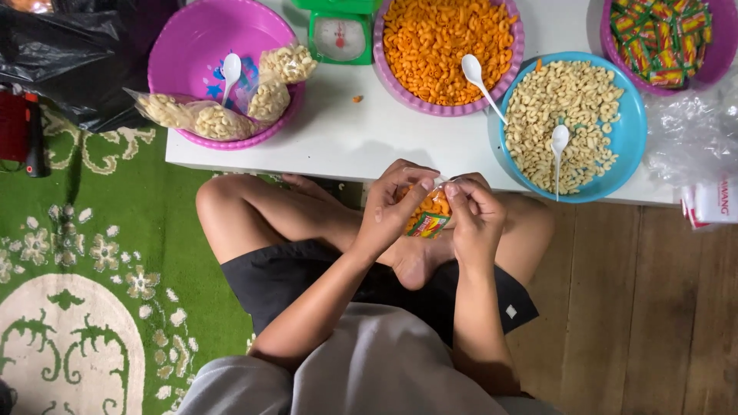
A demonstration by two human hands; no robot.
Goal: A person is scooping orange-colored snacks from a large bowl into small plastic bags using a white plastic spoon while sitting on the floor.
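Green patterned carpet point(84, 253) at left; bare wooden floor point(638, 307) at right. White bench point(361, 138) spanning the upper field, near edge just above crossed bare legs. Along the far edge, left to right: purple bowl point(184, 46) at the left corner, holding three filled clear bags of pale puffs point(204, 119) and a white spoon point(230, 71); green kitchen scale point(340, 31); purple bowl of orange curls point(446, 50) with a second white spoon point(478, 81) propped on its rim; blue bowl of pale ring-shaped puffs point(569, 123) at the near edge, third white spoon point(559, 150) resting inside; purple bowl of small green-and-red sachets point(661, 38) at the right corner. Crumpled clear plastic point(692, 134) near the right edge.

Below the near edge, over the lap: left hand point(392, 211) and right hand point(475, 223) facing each other, touching at the fingertips. Small clear bag point(427, 214) held between both, filled with orange curls and one green-and-red sachet. Thumb and forefinger of each hand pressed together, pinching the bag's top; exact grip probably on the open mouth, partly hidden by knuckles.
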